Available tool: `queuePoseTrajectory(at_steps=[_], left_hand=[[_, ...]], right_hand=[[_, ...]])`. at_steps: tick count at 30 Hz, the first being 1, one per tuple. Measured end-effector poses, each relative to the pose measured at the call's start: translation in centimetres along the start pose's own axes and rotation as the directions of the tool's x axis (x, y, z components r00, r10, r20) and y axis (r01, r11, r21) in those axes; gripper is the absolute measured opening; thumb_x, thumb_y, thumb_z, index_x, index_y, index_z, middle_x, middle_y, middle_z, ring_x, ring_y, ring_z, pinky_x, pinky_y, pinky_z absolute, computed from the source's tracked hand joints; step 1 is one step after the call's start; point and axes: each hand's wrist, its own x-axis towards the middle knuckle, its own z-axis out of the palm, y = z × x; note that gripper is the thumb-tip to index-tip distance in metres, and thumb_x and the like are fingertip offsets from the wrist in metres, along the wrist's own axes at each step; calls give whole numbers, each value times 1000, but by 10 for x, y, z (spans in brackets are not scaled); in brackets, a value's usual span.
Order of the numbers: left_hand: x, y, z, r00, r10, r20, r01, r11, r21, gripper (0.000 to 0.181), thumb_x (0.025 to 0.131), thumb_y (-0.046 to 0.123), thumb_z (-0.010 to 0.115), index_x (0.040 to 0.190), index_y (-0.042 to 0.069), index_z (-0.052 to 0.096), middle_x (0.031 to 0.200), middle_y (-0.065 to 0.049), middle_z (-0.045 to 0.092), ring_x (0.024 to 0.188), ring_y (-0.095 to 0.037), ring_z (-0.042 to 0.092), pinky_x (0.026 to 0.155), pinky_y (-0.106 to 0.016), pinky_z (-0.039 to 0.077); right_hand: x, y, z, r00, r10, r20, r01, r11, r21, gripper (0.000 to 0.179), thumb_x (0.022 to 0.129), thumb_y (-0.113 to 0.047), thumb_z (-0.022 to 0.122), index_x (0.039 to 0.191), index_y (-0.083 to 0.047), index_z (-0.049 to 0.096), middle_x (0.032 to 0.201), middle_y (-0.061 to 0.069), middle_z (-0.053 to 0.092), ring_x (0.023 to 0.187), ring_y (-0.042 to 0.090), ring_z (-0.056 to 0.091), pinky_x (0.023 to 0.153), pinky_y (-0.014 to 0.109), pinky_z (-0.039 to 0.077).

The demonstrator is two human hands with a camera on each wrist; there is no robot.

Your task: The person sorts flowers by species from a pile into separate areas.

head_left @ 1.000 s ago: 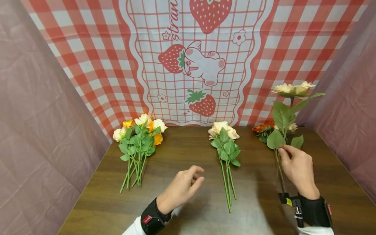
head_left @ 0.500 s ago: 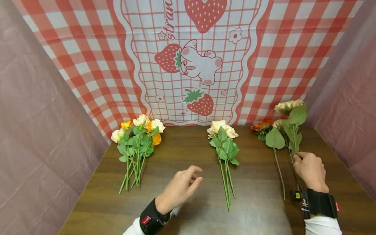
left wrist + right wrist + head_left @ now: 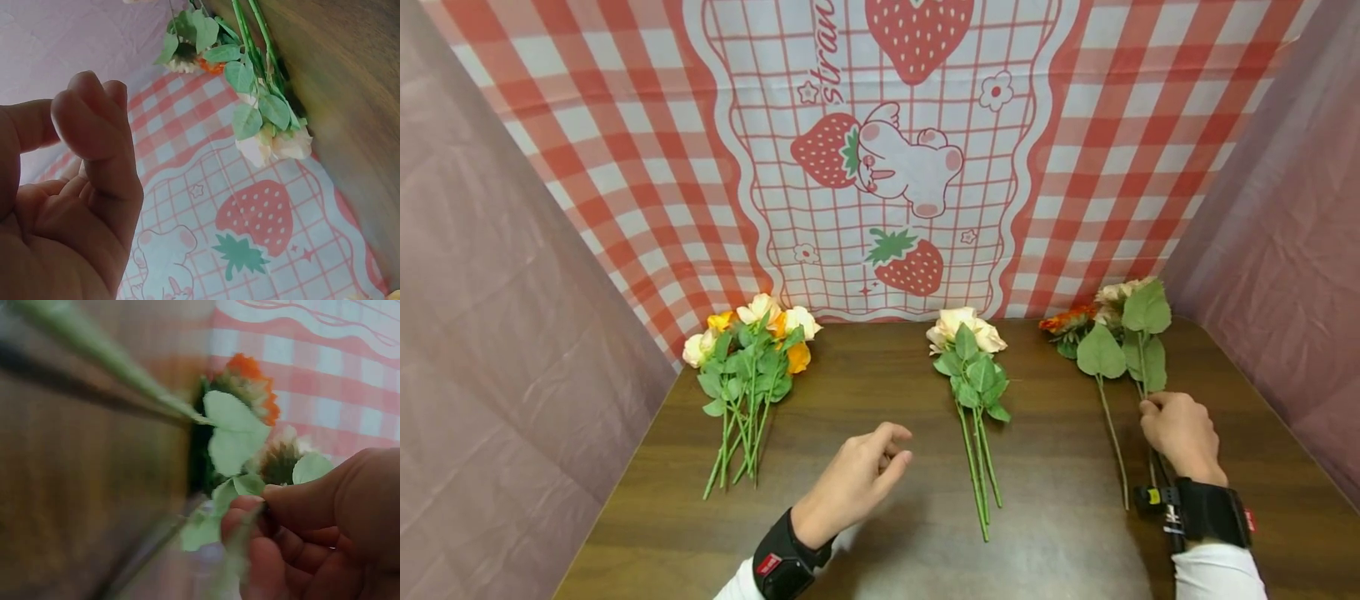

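At the right of the table, my right hand [image 3: 1182,433] pinches the stem of a cream flower [image 3: 1123,290] with broad green leaves. In the right wrist view its thumb and fingertips [image 3: 249,501] meet on the stem below the leaves. The flower lies low over another pale flower, which it partly hides. Beside it is an orange flower [image 3: 1066,320] with a leafy stem [image 3: 1111,433]. My left hand [image 3: 853,477] hovers above the table, its fingers loosely bent and holding nothing. Nearest to it is a bunch of pale peach roses [image 3: 964,332].
A bunch of cream and orange roses [image 3: 752,358] lies at the left of the wooden table [image 3: 865,383], stems toward me. A red-and-white checked cloth [image 3: 1090,167] with strawberries hangs along the back edge. Pinkish curtains [image 3: 512,350] flank both sides.
My right hand has moved right and lowered the cream flower from upright toward the table, next to the other stem. My left hand has barely moved. The head view has shifted slightly.
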Motion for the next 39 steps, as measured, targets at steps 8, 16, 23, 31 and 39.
queuePoseTrajectory(at_steps=[8,16,23,31,39], left_hand=[[3,2,-3,1000,10,26,-11,1000,27,18,99,11,59,116,6,61,88,-5,72,72,-2,65,64,-16,52],[0,1,-2,999,1,54,-3,999,46,19,100,13,59,118,6,61,90,-5,73,73,-2,64,64,-17,52],[-2,-1,0,997,-3,75,-2,998,63,20,100,14,59,120,8,61,90,-2,73,72,1,62,63,-16,50],[0,-1,-1,996,9,84,-18,994,104,22,99,14,61,120,8,60,90,-1,72,69,1,59,61,-16,49],[1,-1,-3,993,-7,118,-6,994,110,24,99,15,61,123,9,60,86,4,68,68,3,57,60,-16,47]], right_hand=[[-5,8,-18,986,86,-142,-84,996,19,43,106,-20,40,135,8,53,128,42,49,100,64,49,69,65,41],[5,43,-6,975,182,-124,-181,983,21,44,105,-21,37,140,4,49,134,42,43,109,66,44,77,68,41],[11,51,-3,991,108,-83,-107,994,20,46,103,-15,36,142,8,43,135,43,41,111,66,42,83,70,40],[10,56,-1,998,-42,-48,42,999,-12,45,90,-3,44,130,19,46,123,46,47,105,67,44,84,68,42],[6,64,-5,997,-62,-49,61,998,-32,46,80,2,51,122,19,52,106,39,60,94,61,53,74,62,46]])
